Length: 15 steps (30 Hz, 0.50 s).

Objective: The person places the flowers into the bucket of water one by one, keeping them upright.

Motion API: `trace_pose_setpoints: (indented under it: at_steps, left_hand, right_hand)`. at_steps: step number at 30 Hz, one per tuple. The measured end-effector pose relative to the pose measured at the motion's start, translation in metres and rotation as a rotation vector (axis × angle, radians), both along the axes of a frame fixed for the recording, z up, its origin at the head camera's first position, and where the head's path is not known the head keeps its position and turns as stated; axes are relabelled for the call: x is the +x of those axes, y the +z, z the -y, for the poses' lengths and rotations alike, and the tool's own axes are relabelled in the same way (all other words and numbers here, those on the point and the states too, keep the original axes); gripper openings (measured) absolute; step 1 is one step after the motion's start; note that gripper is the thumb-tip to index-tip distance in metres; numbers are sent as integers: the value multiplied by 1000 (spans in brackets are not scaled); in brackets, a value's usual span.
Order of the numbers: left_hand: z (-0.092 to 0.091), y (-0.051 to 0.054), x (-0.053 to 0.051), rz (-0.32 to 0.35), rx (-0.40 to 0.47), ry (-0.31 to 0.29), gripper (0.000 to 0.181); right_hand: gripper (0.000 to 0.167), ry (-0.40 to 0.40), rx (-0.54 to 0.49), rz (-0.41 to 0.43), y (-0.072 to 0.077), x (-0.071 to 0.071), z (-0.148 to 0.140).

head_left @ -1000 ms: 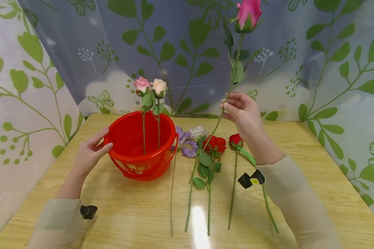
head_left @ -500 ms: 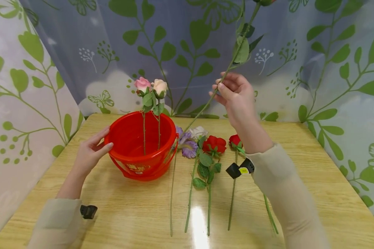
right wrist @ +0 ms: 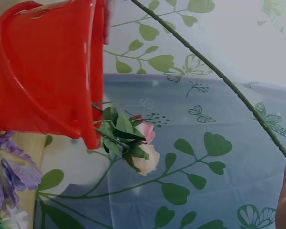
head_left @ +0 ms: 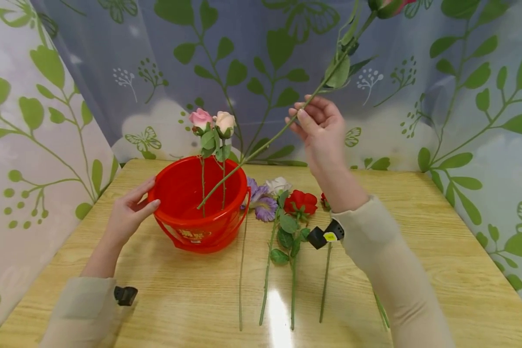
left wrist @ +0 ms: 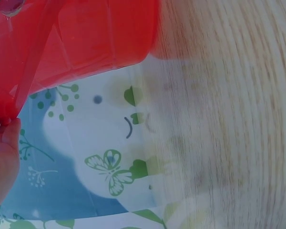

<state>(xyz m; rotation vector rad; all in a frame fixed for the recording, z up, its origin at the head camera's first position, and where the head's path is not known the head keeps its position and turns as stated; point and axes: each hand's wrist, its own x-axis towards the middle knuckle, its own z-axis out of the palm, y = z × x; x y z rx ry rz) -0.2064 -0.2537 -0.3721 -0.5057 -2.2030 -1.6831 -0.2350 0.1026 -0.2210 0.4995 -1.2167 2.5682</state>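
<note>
My right hand pinches the green stem of an artificial pink rose between thumb and fingers. The rose slants, its bloom cut off at the top edge and its lower stem end over the mouth of the red bucket. In the right wrist view the stem runs past the bucket's rim, apart from it. At the bucket's left side my left hand holds the rim with thumb and fingers. A pink rose and a cream rose stand upright inside the bucket.
On the wooden table right of the bucket lie a purple flower, a white flower and a red rose with leaves. Another red bloom is partly behind my right wrist. Patterned curtain surrounds the table.
My right hand has moved left and upward with the pink rose, tilting it further. Its stem end has gone from above the table flowers to over the bucket. My left hand stays on the rim.
</note>
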Motion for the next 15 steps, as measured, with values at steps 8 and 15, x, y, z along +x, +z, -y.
trace_pose_setpoints:
  at_steps: [8,15]
  left_hand:
    - [1,-2,-2,-10,-26,0,49]
    - [2,-3,-3,-21,-32,2,49]
  right_hand:
    - [20,-39,132,25,-20,-6,10]
    - [23,-68,220,13,-46,-7,22]
